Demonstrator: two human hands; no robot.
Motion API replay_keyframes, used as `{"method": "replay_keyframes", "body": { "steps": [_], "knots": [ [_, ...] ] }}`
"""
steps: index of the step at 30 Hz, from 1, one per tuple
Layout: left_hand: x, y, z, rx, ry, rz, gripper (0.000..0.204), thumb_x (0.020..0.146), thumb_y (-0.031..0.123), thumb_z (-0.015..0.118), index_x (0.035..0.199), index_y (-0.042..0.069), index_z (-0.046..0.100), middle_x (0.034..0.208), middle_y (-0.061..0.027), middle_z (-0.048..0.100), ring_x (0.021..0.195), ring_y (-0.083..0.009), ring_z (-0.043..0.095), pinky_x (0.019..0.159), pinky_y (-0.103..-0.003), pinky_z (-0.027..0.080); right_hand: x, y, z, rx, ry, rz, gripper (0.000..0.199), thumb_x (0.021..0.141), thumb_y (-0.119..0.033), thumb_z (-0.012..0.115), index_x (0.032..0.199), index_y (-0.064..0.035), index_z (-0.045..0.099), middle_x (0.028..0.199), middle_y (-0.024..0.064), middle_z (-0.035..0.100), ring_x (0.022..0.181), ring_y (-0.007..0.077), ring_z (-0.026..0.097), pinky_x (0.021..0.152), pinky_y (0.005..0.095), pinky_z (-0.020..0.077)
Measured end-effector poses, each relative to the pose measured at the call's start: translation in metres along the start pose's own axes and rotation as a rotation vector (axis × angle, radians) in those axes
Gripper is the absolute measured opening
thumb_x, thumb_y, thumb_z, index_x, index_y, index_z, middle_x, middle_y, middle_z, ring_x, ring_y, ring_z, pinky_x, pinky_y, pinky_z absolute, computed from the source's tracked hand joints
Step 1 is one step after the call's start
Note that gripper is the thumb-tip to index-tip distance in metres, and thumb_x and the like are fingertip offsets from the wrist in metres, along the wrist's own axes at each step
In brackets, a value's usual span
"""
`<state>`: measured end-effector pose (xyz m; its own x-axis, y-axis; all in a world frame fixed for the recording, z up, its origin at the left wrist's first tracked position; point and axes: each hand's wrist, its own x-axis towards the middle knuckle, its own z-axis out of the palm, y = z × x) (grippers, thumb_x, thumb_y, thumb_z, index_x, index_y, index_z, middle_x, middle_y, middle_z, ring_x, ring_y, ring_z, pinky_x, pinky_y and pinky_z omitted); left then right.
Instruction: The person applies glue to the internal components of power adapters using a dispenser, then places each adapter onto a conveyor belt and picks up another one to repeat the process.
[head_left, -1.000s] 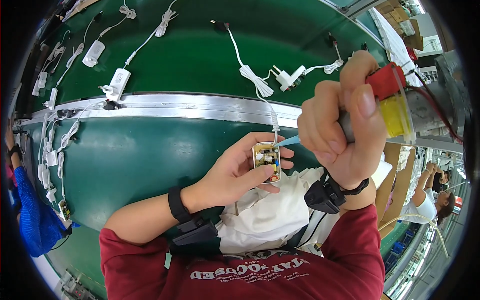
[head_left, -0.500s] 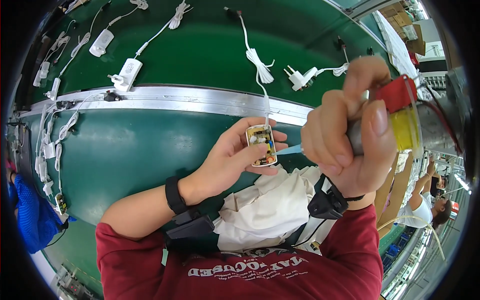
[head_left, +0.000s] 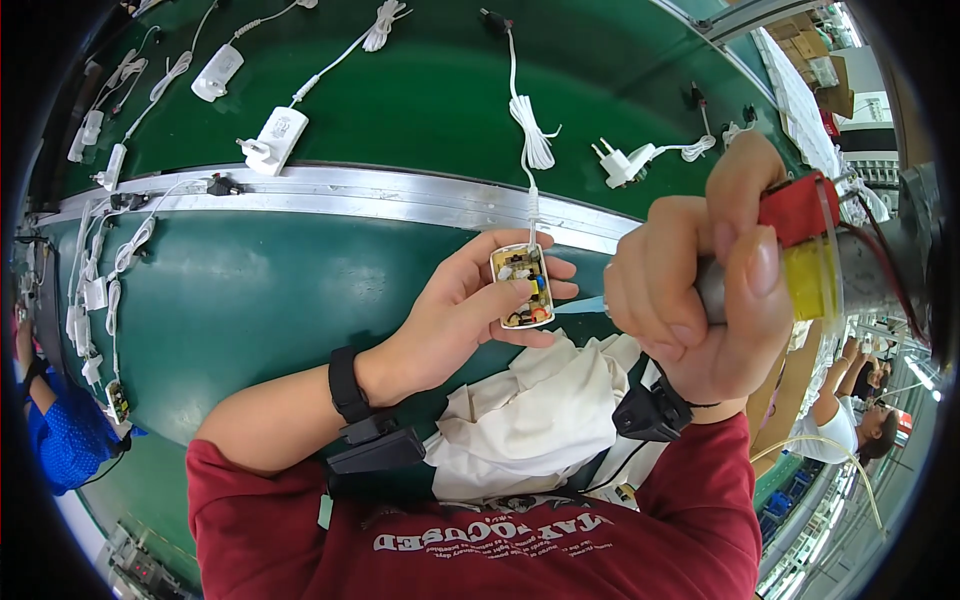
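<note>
In my left hand (head_left: 430, 318) lies an open adapter half-shell (head_left: 548, 262), white, with a circuit board (head_left: 517, 268) inside. My thumb presses on the board's components, and the fingers support the shell from behind. A white cord (head_left: 532, 205) runs from the shell's far end onto the belt. My right hand (head_left: 690, 295) is wrapped round a dispensing gun (head_left: 815, 275) with a grey barrel, yellow band and red switch block. Its tapered light-blue nozzle (head_left: 582, 306) points left, its tip at the shell's near right corner; whether it touches cannot be told.
Beyond a metal rail (head_left: 400, 192), a green belt (head_left: 400, 120) carries several white adapters with bundled cords, one plug adapter (head_left: 620, 162) among them. More corded adapters line the left edge. Crumpled white cloth (head_left: 530, 420) covers my lap. A person in blue (head_left: 70, 430) sits at left.
The adapters on the belt have shifted slightly right. My right hand and the gun have moved a little right and down, and the nozzle has drawn back slightly from the board.
</note>
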<state>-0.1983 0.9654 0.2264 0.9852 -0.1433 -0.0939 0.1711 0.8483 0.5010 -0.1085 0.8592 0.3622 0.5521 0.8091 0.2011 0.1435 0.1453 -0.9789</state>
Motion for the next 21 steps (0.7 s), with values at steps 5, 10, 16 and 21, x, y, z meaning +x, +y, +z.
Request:
{"method": "replay_keyframes", "body": {
  "steps": [5,10,16,21],
  "knots": [
    [0.0,0.001,-0.001,-0.004,-0.001,0.003,0.038,0.093,0.004,0.043,0.13,0.006,0.038,0.124,-0.0138,0.052,0.114,-0.0235,0.054,0.083,-0.036,0.055,0.001,-0.003,-0.001,-0.055,-0.05,0.001,0.026,0.096,-0.033,0.044,0.093,-0.0104,0.032,0.049,-0.0017,0.037,0.036,0.0067,0.032,0.036,0.0218,0.0281],
    [0.0,0.001,-0.002,-0.093,-0.041,-0.018,0.037,0.095,0.009,0.041,0.131,0.006,0.036,0.127,-0.0137,0.049,0.118,-0.0242,0.05,0.088,-0.038,0.053,0.001,-0.008,0.006,-0.036,0.025,0.062,0.028,0.096,-0.035,0.045,0.096,-0.0094,0.032,0.05,-0.0015,0.038,0.036,0.007,0.033,0.037,0.0223,0.029],
    [0.003,-0.003,-0.007,-0.274,-0.19,-0.03,0.038,0.097,0.016,0.038,0.133,0.006,0.032,0.134,-0.0142,0.042,0.126,-0.0254,0.042,0.095,-0.043,0.047,-0.004,0.003,0.007,-0.06,-0.053,-0.009,0.028,0.096,-0.034,0.044,0.092,-0.0105,0.031,0.05,-0.0013,0.038,0.036,0.0072,0.033,0.037,0.0227,0.0297],
    [0.003,-0.001,-0.005,-0.276,-0.189,-0.061,0.039,0.097,0.017,0.039,0.134,0.006,0.031,0.135,-0.0143,0.041,0.127,-0.0256,0.041,0.097,-0.043,0.046,-0.002,0.006,0.003,-0.026,-0.075,-0.022,0.03,0.095,-0.036,0.046,0.088,-0.0114,0.03,0.049,-0.0012,0.038,0.035,0.0073,0.032,0.036,0.0229,0.0295]
  ]
}}
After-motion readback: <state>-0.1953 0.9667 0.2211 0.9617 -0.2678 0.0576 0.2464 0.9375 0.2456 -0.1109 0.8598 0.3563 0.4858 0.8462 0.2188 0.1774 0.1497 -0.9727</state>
